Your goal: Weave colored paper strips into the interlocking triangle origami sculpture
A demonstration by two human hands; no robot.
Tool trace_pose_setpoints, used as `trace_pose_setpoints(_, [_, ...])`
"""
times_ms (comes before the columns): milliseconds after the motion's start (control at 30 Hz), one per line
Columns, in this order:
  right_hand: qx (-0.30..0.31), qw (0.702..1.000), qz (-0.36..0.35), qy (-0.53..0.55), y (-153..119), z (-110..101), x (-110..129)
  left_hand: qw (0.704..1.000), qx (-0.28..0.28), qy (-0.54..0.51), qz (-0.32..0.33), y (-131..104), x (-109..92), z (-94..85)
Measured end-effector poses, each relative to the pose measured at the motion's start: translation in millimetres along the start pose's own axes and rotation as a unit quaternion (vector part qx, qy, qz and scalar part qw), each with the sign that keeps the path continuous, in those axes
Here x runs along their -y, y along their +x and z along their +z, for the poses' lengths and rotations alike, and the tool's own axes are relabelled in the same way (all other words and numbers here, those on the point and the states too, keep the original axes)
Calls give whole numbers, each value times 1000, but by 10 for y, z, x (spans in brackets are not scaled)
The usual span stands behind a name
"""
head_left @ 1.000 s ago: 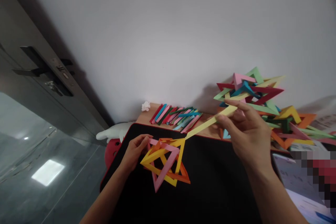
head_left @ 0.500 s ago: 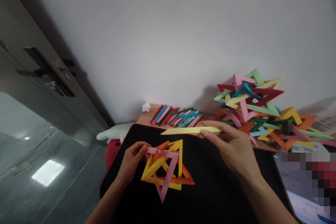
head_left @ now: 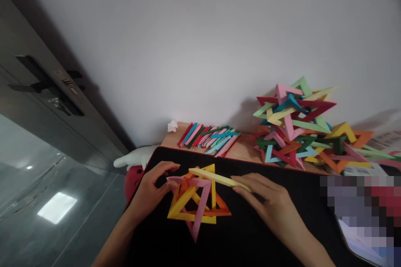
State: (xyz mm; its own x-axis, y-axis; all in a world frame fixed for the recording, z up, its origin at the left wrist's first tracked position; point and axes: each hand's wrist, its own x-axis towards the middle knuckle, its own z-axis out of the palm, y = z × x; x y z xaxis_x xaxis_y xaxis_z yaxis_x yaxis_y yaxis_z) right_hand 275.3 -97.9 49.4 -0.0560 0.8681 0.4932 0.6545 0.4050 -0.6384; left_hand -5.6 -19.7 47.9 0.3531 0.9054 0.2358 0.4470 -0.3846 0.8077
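A model of interlocked folded-paper triangles in yellow, pink and orange (head_left: 200,204) rests on the black mat (head_left: 250,233). My left hand (head_left: 155,183) is at its upper left corner, thumb by the pink strip's end and index finger raised apart from the thumb, with nothing between them. Between the thumb and fingers of my right hand (head_left: 266,196) is a pale yellow folded paper strip (head_left: 216,176). Its far end points left and lies over the top of the model; whether it touches cannot be told.
Behind the mat lie a row of coloured paper strips (head_left: 208,137) and a crumpled white paper (head_left: 172,126). Finished star-shaped paper models (head_left: 294,110) are piled at the right. A tablet-like device (head_left: 360,238) is at the lower right, a door (head_left: 46,87) at the left.
My right hand has brought the pale yellow strip down and left, over the model. My left index finger has lifted away from the thumb, off the pink corner.
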Motion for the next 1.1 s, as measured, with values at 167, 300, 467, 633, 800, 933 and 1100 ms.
trace_pose_setpoints(167, [56, 995, 50, -64, -204, -43, -154, 997, 47, -50, 27, 30, -83, 6])
trace_pose_setpoints(300, [111, 986, 121, -23, -376, -117, -303, 994, 78, -65, 42, 45, -120, 9])
trace_pose_setpoints(467, [180, 972, 153, 7, -548, -134, -509, 991, 106, -67, 49, 56, -108, 4])
trace_pose_setpoints(633, [184, 977, 105, 12, -523, -12, -574, 990, 110, -73, 50, 67, -131, 16])
trace_pose_setpoints(800, [182, 980, 74, 29, -379, 91, -372, 990, 113, -74, 30, 61, -136, 31])
trace_pose_setpoints(933, [189, 978, 75, 51, -308, 137, -228, 991, 107, -78, 31, 64, -104, 52])
trace_pose_setpoints(1100, [189, 975, 106, 49, -313, 166, -160, 990, 111, -70, 45, 55, -82, 50])
